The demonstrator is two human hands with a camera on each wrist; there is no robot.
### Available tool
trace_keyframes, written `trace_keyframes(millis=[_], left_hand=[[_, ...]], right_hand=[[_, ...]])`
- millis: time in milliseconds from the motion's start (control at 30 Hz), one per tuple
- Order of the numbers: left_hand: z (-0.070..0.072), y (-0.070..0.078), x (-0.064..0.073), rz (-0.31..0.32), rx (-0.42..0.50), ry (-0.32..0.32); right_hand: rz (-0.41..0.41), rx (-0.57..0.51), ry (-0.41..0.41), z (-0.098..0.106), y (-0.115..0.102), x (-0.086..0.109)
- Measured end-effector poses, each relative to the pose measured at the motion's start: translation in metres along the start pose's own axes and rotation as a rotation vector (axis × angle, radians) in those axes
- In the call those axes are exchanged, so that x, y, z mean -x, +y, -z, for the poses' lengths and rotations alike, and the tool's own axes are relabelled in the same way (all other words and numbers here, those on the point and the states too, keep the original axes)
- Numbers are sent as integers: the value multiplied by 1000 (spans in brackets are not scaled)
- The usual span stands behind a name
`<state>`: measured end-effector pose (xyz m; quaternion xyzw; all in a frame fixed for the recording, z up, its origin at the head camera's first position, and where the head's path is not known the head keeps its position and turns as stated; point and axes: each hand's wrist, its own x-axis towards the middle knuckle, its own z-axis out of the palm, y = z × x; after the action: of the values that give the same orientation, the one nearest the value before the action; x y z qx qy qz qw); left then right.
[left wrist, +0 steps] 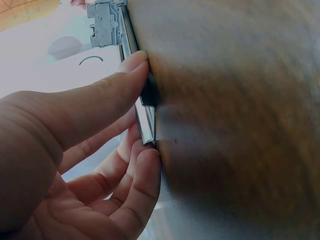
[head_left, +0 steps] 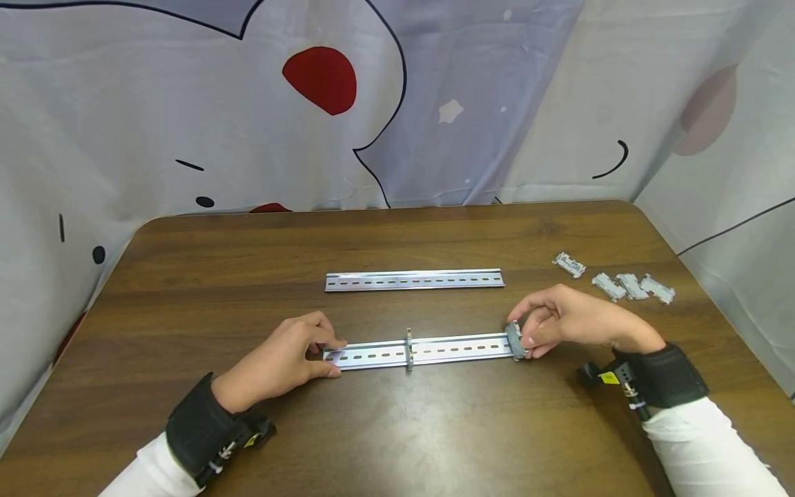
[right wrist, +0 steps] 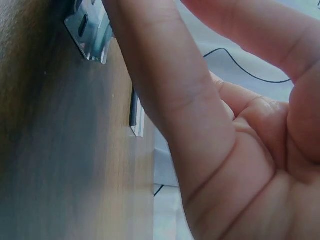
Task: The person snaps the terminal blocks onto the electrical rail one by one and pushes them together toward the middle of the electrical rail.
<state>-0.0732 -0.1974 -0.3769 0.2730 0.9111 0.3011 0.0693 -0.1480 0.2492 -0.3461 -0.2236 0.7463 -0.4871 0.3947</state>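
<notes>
A slotted metal DIN rail [head_left: 459, 349] lies across the near part of the table. At its left end, my left hand [head_left: 279, 355] pinches the rail's two long edges between thumb and fingers; the left wrist view shows the bare rail end [left wrist: 146, 125] between them. One grey terminal block [head_left: 409, 349] stands crosswise near the rail's middle. Over the right end, my right hand [head_left: 574, 321] grips a second grey terminal block [head_left: 515, 339] with thumb and fingers. In the right wrist view that block is hidden behind the fingers, and the rail's end corner [right wrist: 89, 37] shows beside them.
Farther back, a second slotted DIN rail [head_left: 415, 279] lies roughly parallel to the first. Loose grey terminal blocks [head_left: 632, 286] lie at the back right, one [head_left: 568, 265] set apart from the others. A printed cloth [head_left: 472, 103] hangs behind the wooden table [head_left: 248, 255].
</notes>
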Motion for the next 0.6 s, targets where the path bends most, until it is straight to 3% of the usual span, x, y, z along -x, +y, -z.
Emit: trace_keyframes(millis=[600], left_hand=[[0, 2, -1, 9, -7, -3]], right_hand=[[6, -19, 14, -8, -1, -7]])
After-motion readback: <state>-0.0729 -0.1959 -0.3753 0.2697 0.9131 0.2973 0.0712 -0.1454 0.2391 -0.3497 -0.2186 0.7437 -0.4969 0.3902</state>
